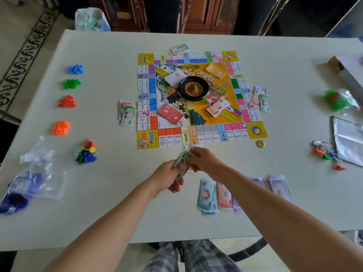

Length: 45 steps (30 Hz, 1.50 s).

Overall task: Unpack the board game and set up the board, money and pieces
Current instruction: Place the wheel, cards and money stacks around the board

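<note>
Soft daylight, slight blur, perhaps fisheye.

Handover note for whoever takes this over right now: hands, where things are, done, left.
Hands: left hand and right hand both grip one wad of banknotes by the near edge of the board.
Done: board flat mid-table, roulette wheel and red card deck on it. Three money piles lie at its left, right and far sides. Colour-sorted pieces lie at the table's left.
Left, likely: lay the near-side share, place the mixed pawns, tidy the money stacks by the right forearm.
</note>
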Available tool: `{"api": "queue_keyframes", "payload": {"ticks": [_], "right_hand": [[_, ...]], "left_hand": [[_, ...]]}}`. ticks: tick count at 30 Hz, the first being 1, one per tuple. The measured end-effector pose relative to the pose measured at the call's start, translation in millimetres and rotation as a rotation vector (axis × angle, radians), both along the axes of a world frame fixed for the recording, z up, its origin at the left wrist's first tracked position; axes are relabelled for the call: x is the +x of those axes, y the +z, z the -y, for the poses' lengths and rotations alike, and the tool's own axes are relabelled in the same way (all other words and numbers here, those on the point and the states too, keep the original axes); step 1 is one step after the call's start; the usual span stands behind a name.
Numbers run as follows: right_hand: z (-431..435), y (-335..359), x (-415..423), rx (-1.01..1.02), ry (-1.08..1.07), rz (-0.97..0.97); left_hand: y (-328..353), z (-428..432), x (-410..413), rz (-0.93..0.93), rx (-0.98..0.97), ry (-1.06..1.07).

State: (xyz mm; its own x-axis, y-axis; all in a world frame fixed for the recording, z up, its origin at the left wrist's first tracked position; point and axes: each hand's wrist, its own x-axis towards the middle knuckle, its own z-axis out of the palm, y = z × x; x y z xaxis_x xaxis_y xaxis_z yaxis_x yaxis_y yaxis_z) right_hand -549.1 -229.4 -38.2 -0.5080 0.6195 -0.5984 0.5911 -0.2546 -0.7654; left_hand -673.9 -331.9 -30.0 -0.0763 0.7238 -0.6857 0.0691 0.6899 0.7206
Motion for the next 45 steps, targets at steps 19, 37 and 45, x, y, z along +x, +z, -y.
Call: {"api": "queue_keyframes", "payload": {"ticks": [19, 37, 45], "right_hand": [[-143.7, 22.9, 43.3, -0.006, -0.418, -0.137], [-283.3, -41.7, 29.7, 0.086, -0.292, 0.098], [-272.2, -39.9, 30.5, 0.608, -0.127, 0.183]], "left_hand": [[4.6, -136.7, 16.7, -0.281, 0.153, 0.045], [-38.0, -237.1, 43.1, -1.017, 0.475, -0.302], [-43.1, -241.7, 49.4, -1.061, 0.391, -0.500]]}}
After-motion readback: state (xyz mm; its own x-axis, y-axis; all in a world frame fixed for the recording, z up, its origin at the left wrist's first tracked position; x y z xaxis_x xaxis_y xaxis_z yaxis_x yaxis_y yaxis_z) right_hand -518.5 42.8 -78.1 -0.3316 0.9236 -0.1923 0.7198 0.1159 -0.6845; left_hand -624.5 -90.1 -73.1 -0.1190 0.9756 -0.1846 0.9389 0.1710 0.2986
